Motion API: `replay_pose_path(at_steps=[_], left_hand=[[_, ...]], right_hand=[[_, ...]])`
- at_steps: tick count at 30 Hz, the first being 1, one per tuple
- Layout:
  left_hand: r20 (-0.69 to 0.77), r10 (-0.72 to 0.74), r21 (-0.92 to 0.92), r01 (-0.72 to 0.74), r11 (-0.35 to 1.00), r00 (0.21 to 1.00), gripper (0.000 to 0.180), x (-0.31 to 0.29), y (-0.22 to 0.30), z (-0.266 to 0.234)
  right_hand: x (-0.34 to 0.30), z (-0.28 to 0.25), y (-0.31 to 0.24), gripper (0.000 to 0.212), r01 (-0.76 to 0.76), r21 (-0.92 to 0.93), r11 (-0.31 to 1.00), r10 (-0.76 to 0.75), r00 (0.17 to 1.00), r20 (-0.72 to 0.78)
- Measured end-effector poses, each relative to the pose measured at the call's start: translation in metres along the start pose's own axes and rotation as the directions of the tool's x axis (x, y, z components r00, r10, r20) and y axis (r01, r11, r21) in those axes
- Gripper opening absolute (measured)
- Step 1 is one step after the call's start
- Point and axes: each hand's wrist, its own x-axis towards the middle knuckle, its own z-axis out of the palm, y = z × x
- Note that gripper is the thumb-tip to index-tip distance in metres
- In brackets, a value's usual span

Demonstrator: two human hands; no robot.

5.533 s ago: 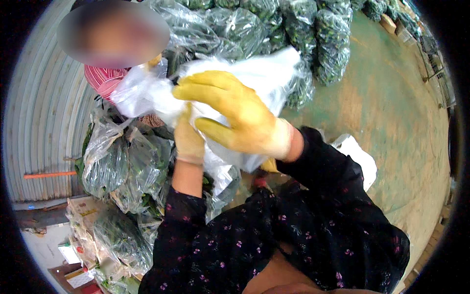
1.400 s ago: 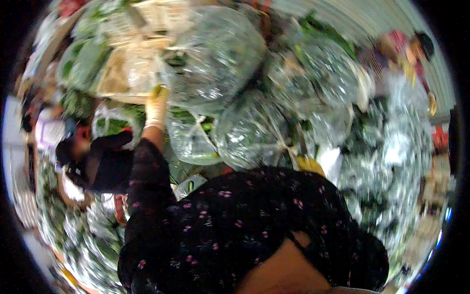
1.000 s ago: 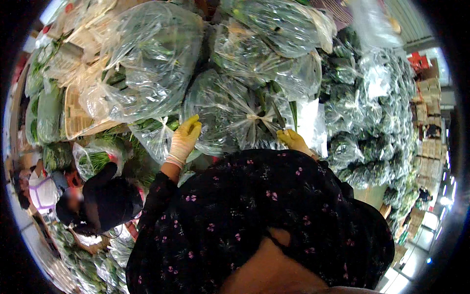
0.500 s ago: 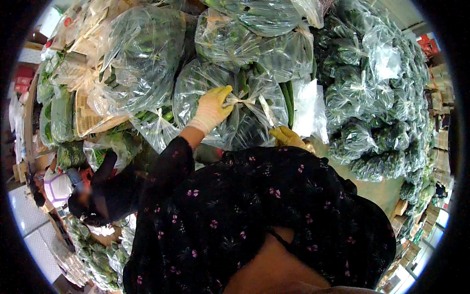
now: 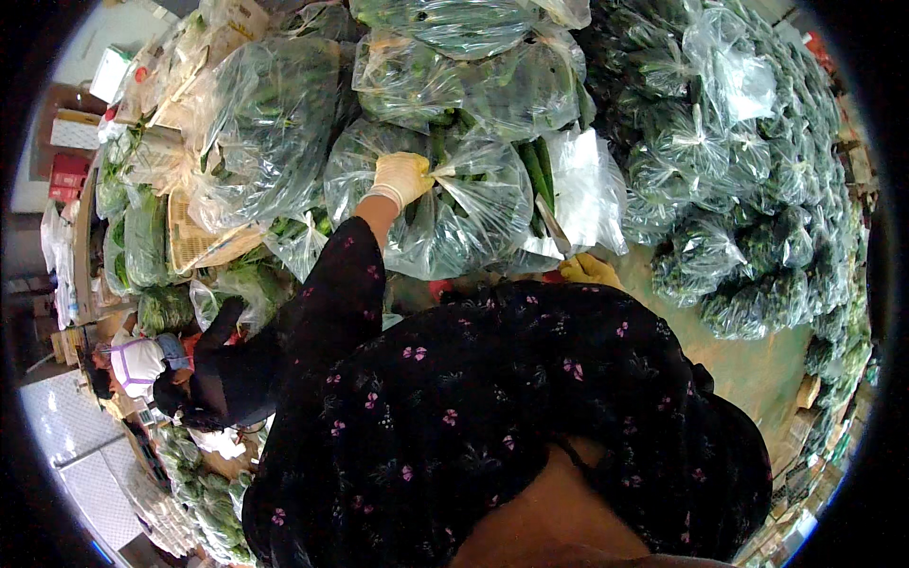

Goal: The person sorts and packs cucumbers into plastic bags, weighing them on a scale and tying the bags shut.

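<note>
My left hand (image 5: 402,178), in a pale work glove with yellow fingers, is closed on the gathered neck of a clear plastic bag (image 5: 464,222). Folds of the film fan out from that grip, and dark green vegetables show dimly through it. To the right, my right hand (image 5: 592,272) wears a yellow glove and is wrapped round the handle of a knife (image 5: 552,225). The blade points up and away, apart from the bag's neck. Beside the blade lie long green cucumbers (image 5: 537,172) and a sheet of white plastic film (image 5: 582,185).
More filled bags (image 5: 469,80) are stacked beyond, and a large one (image 5: 275,123) stands to the left by a tan plastic crate (image 5: 194,237). A tall pile of bagged greens (image 5: 748,189) fills the right side. Another person (image 5: 232,379) is at the lower left.
My right hand and the knife have moved right and toward me, away from the bag's neck. My left hand stays on the neck, which now looks more bunched at the fingers.
</note>
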Motion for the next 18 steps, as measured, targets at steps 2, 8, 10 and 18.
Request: replay_pose_path(at_steps=[2, 8, 10, 18], left_hand=[[-0.047, 0.031, -0.003, -0.031, 1.0, 0.998, 0.031, 0.022, 0.023, -0.005], [-0.109, 0.053, -0.094, -0.063, 0.994, 0.993, 0.032, 0.004, 0.019, -0.006], [-0.125, 0.048, -0.129, -0.064, 0.99, 0.991, 0.032, 0.002, 0.018, 0.001], [0.011, 0.06, -0.024, -0.06, 0.998, 0.998, 0.033, -0.005, 0.033, 0.001]], right_hand=[[-0.022, -0.009, -0.002, 0.036, -0.056, 0.017, 0.998, 0.057, 0.996, -0.074], [-0.048, -0.021, -0.044, 0.036, -0.134, 0.031, 0.991, 0.136, 0.987, -0.081], [-0.05, -0.021, -0.056, 0.037, -0.148, 0.029, 0.989, 0.15, 0.986, -0.078], [0.016, -0.001, -0.037, 0.04, 0.305, -0.032, 0.952, -0.299, 0.946, 0.129]])
